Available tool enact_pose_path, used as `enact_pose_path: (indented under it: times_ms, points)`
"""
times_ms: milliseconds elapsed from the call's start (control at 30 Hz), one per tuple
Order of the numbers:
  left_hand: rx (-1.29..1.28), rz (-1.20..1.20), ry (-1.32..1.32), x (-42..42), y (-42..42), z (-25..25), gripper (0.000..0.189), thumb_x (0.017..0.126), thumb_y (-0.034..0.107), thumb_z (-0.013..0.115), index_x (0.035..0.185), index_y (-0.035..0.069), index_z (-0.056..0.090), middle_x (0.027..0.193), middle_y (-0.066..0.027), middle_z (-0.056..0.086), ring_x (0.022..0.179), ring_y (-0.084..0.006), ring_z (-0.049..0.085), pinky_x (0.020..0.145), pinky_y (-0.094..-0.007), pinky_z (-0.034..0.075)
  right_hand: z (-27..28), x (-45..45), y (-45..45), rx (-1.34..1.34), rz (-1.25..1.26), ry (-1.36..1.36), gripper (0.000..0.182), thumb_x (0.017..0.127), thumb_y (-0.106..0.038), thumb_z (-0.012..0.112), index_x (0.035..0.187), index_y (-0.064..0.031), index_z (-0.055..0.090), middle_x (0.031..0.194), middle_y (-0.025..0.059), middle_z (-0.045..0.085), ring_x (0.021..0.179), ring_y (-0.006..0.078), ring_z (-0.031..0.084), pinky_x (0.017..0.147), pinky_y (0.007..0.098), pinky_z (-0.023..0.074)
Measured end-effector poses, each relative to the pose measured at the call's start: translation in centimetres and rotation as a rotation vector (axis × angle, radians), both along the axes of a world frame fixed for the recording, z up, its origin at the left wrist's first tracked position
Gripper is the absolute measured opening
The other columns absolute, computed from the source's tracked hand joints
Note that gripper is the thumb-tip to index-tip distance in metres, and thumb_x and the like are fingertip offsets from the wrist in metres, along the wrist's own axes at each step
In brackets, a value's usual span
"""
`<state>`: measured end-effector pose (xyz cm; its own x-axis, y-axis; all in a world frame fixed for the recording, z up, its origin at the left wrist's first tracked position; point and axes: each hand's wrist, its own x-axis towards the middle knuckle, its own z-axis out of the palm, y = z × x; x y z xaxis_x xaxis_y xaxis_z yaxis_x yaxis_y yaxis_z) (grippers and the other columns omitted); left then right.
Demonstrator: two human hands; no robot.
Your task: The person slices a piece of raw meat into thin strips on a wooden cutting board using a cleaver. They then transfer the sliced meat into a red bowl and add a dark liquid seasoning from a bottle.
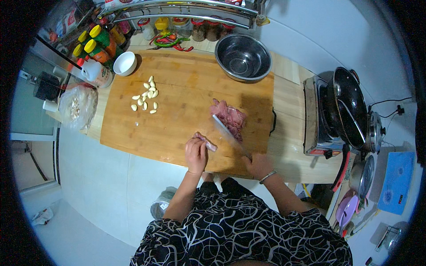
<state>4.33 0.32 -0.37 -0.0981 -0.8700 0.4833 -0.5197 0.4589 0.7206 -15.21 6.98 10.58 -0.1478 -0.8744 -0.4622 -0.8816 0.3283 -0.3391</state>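
Observation:
My left hand [195,155] presses a strip of raw meat [210,145] onto the large wooden cutting board [173,133] near its front edge. In my right hand [261,165] is the handle of a kitchen knife [228,134], its blade somewhat blurred and pointing up and to the left. Beside and partly behind the blade lies a pile of sliced raw meat [229,114]. The knife and the strip are apart. Peeled garlic cloves [150,94] are scattered over the board's left part.
A dark metal bowl [243,57] stands on the board's back right, and a white bowl [125,63] at its back left corner. Red and green chillies [171,41] lie behind the board, near jars. To the right, a wok [347,106] sits by a portable gas stove [316,116].

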Motion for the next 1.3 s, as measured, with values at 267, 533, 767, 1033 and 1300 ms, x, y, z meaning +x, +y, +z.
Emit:
enact_pose_path:
  times_ms: [267,533,767,1033,1300]
  points:
    - [0.026,0.011,-0.043,-0.1,-0.2,0.2,0.011,0.072,0.003,0.063,0.079,0.002,0.055,0.086,-0.0124,0.056,0.085,-0.0305,0.053,0.077,-0.0376,0.042,-1.8,2.2,0.4,0.132,0.11,-0.052,0.035,0.084,-0.03,0.046,0.076,0.0008,0.06,0.074,0.0224,0.06,0.071,0.0385,0.058,0.068,0.0457,0.0462]
    - [0.049,-0.01,-0.045,-0.1,-0.6,0.9,0.009,0.071,0.003,0.061,0.075,0.001,0.053,0.084,-0.0128,0.055,0.086,-0.0317,0.052,0.075,-0.0384,0.042,-0.8,2.8,-1.0,0.239,0.14,-0.003,0.034,0.083,-0.029,0.047,0.077,0.0012,0.061,0.076,0.0222,0.06,0.072,0.0375,0.059,0.069,0.0449,0.0474]
    - [0.092,-0.05,-0.019,0.2,-0.8,0.4,0.009,0.071,0.002,0.061,0.075,0.001,0.053,0.085,-0.0128,0.055,0.088,-0.0321,0.052,0.077,-0.0385,0.042,-1.6,4.1,-4.0,0.212,0.219,-0.033,0.034,0.083,-0.028,0.047,0.075,0.002,0.061,0.077,0.0231,0.06,0.074,0.0371,0.06,0.068,0.0448,0.048]
    - [0.122,-0.101,-0.005,0.5,-0.9,-0.1,0.01,0.071,0.002,0.061,0.078,0.001,0.055,0.087,-0.0132,0.056,0.09,-0.0329,0.052,0.079,-0.039,0.042,-4.4,6.3,-6.2,0.202,0.172,-0.05,0.024,0.076,-0.018,0.049,0.081,0.0004,0.063,0.082,0.0211,0.062,0.078,0.0368,0.061,0.073,0.0449,0.0482]
    - [0.102,-0.062,0.017,0.3,-0.6,0.0,0.009,0.072,0.004,0.061,0.078,0.001,0.055,0.087,-0.0135,0.056,0.087,-0.0327,0.052,0.078,-0.0396,0.042,-4.1,1.4,0.0,0.202,0.068,-0.02,0.042,0.082,-0.034,0.049,0.078,0.0061,0.06,0.074,0.0262,0.058,0.073,0.0399,0.057,0.071,0.0459,0.0449]
